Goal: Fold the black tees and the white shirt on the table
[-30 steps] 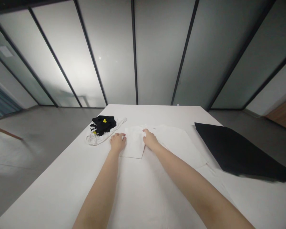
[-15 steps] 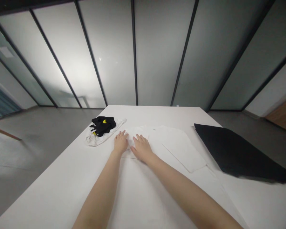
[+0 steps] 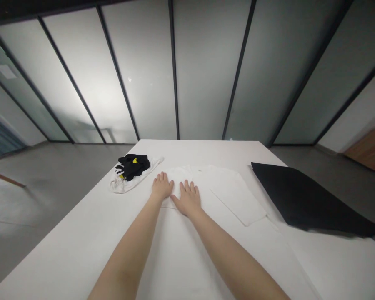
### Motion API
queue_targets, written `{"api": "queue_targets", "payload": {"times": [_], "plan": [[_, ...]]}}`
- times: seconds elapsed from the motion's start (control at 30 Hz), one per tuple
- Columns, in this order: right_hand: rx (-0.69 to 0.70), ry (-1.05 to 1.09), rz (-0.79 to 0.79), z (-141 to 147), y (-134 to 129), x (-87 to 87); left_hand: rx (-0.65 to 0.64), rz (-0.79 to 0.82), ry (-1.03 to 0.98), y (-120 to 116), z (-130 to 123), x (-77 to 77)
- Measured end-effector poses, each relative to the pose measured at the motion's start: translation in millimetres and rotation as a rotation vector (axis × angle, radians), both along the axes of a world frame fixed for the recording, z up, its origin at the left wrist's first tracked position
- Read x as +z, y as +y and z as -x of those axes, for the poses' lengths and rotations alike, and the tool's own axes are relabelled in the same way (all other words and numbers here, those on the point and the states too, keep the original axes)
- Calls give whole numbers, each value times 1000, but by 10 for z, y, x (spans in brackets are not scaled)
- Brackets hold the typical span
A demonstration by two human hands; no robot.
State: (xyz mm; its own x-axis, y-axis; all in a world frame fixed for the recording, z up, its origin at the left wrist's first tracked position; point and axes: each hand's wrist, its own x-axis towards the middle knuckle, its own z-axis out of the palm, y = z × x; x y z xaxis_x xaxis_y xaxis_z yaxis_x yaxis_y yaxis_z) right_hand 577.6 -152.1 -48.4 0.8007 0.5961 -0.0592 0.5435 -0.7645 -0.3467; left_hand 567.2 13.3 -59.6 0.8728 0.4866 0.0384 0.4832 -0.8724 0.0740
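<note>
Over on the left of the white surface (image 3: pixel 81 250) there's a black bundle with yellow bits (image 3: pixel 133 166) sitting on a crumpled white cloth (image 3: pixel 120 185), and a big black sheet (image 3: pixel 303 200) lies out on the right near the edge. Behind all that it's frosted glass panels (image 3: pixel 143 75) in dark frames, with grey floor (image 3: pixel 40 200) on both sides and a wooden panel (image 3: pixel 367 150) at far right.

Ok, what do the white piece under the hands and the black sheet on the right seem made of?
The white piece looks like thin, soft fabric, perhaps cotton, matte, with gentle creases. The black sheet looks matte, perhaps felt or coated board; its straight edges suggest stiffness, but the look leaves it open.
</note>
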Motion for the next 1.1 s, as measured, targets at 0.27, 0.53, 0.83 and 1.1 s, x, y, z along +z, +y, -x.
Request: {"api": "queue_targets", "payload": {"times": [0.27,0.53,0.83,1.1], "plan": [[-118,-48,-25,-91,-24,-33,118,-24,-50,1,-240,-17],[-103,-43,-46,-99,-45,-31,-210,-73,-120,36,-206,-91],[-8,47,-134,-203,-144,-18,-50,-52,-194,13,-130,-65],[-121,-175,-75,-1114,-1009,105,-115,-71,-371,-76,91,77]]}}
